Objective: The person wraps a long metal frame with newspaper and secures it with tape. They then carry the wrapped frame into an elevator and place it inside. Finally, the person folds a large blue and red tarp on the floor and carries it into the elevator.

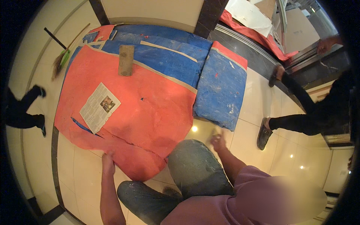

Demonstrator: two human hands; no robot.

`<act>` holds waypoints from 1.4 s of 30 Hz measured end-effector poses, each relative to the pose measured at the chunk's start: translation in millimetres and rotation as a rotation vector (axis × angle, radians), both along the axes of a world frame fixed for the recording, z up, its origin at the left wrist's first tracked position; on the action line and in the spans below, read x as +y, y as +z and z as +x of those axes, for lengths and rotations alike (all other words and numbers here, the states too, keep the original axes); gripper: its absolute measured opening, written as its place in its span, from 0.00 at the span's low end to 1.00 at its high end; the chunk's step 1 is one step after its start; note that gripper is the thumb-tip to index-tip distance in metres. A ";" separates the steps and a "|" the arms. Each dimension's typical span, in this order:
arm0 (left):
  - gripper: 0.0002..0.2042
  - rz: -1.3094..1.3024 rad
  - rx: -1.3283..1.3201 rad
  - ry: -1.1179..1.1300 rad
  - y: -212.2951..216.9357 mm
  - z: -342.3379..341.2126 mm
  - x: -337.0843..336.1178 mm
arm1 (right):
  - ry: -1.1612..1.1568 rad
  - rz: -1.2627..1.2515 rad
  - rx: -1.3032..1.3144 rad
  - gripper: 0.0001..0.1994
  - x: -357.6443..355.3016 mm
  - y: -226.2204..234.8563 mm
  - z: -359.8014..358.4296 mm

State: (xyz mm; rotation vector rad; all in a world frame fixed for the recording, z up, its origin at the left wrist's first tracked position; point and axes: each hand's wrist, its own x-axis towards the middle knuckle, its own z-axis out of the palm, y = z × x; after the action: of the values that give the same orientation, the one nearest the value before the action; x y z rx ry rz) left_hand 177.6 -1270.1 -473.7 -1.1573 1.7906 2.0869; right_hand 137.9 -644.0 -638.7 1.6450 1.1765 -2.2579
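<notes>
A large red sheet [157,99] lies over blue sheeting on the floor, its near part bunched in front of my knees. At its near left edge my left hand [108,159] is closed on the sheet's margin. My right hand [218,143] is bent closed beside the near edge of a folded blue sheet [221,90] with a red end. Something small and yellowish shows at its fingers, too blurred to name. A newspaper page [98,112] and a brownish rectangular block [126,60] rest on the red sheet.
Legs of one person [26,110] show at the left, of another [300,120] at the right. A broom [62,62] lies by the left wall. Beyond a dark sill [240,47], panels and boxes [294,30] stand at the upper right. The floor [247,150] is pale, glossy tile.
</notes>
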 end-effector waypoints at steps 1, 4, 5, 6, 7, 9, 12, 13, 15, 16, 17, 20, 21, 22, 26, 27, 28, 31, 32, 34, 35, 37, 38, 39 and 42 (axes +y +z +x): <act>0.16 0.017 0.096 -0.015 14.9 -19.3 1.1 | -0.134 -0.015 0.042 0.40 14.0 10.1 -4.2; 0.14 -0.021 0.273 0.065 72.1 -100.0 26.5 | -0.268 -0.031 0.069 0.42 42.7 37.6 -34.6; 0.14 -0.025 0.296 0.024 99.1 -127.6 36.1 | -0.256 -0.054 0.030 0.42 46.7 42.7 -54.7; 0.15 -0.032 0.317 -0.012 120.6 -152.1 44.5 | -0.236 -0.078 -0.010 0.42 49.5 45.8 -67.2; 0.14 -0.015 0.354 -0.038 133.5 -175.7 49.0 | -0.236 -0.153 0.129 0.43 56.3 31.7 -73.1; 0.13 -0.009 0.427 -0.126 133.8 -254.8 78.9 | -0.306 -0.255 0.428 0.46 102.5 -14.8 -58.3; 0.09 -0.246 0.211 -0.263 151.4 -310.0 57.6 | -0.305 -0.222 0.137 0.42 56.1 10.3 -62.6; 0.08 -0.108 0.269 -0.295 166.0 -326.3 80.6 | -0.207 -0.231 0.118 0.43 49.6 26.8 -57.2; 0.10 0.019 0.329 -0.272 184.0 -358.7 106.2 | 0.026 -0.261 0.093 0.43 33.3 56.5 -47.1; 0.11 0.015 0.350 -0.251 178.4 -376.3 100.8 | 0.201 -0.182 0.137 0.43 22.9 68.8 -43.4; 0.11 -0.066 0.371 -0.246 172.4 -394.3 122.9 | 0.361 -0.045 0.068 0.42 28.1 72.5 -36.3; 0.19 -1.037 0.324 -0.557 160.7 -427.6 161.5 | 0.705 0.386 0.218 0.34 -2.8 94.1 -47.9; 0.21 -1.042 0.312 -0.523 159.6 -437.2 183.1 | 0.698 0.439 0.323 0.30 -9.2 105.5 -63.2; 0.23 -1.029 0.287 -0.457 154.1 -444.9 191.0 | 0.709 0.433 0.462 0.27 -22.4 128.7 -81.9; 0.21 -0.856 0.276 -0.456 189.2 -458.2 286.2 | 0.687 0.648 0.594 0.26 -42.9 231.2 -139.6; 0.21 -0.842 0.295 -0.453 187.1 -466.2 290.7 | 0.711 0.666 0.615 0.26 -54.3 252.7 -147.2; 0.20 -0.828 0.316 -0.455 183.0 -478.7 295.2 | 0.732 0.684 0.632 0.26 -66.5 267.5 -156.0; 0.19 -0.770 0.438 -0.462 158.3 -528.0 261.3 | 0.878 0.631 0.635 0.29 -123.6 278.9 -168.4; 0.19 -0.700 0.495 -0.503 148.8 -522.2 275.5 | 1.011 0.611 0.606 0.29 -115.2 272.2 -161.4; 0.24 -0.358 0.557 -0.794 147.4 -531.6 252.3 | 1.250 0.527 0.529 0.31 -147.7 266.5 -168.9; 0.28 -0.217 0.574 -0.841 145.4 -526.1 248.0 | 1.384 0.555 0.447 0.33 -162.9 271.3 -176.7; 0.26 -0.242 0.854 -0.685 112.9 -507.7 222.6 | 1.666 0.599 0.287 0.37 -194.5 286.8 -204.0; 0.23 -0.274 0.938 -0.568 96.6 -488.7 205.0 | 1.843 0.669 0.188 0.41 -207.0 283.2 -217.0; 0.20 -0.316 1.021 -0.446 79.4 -470.1 183.1 | 1.915 0.615 0.137 0.42 -208.3 265.3 -222.4; 0.26 -0.701 0.702 0.045 19.0 -380.5 86.2 | 2.170 0.468 0.005 0.48 -201.9 226.5 -219.0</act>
State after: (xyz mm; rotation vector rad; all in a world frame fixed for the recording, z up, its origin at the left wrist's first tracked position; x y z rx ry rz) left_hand -202.9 -1183.9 -454.6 -0.5566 3.0011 2.0967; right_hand -81.0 -845.9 -412.3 -0.2100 1.8459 -0.4933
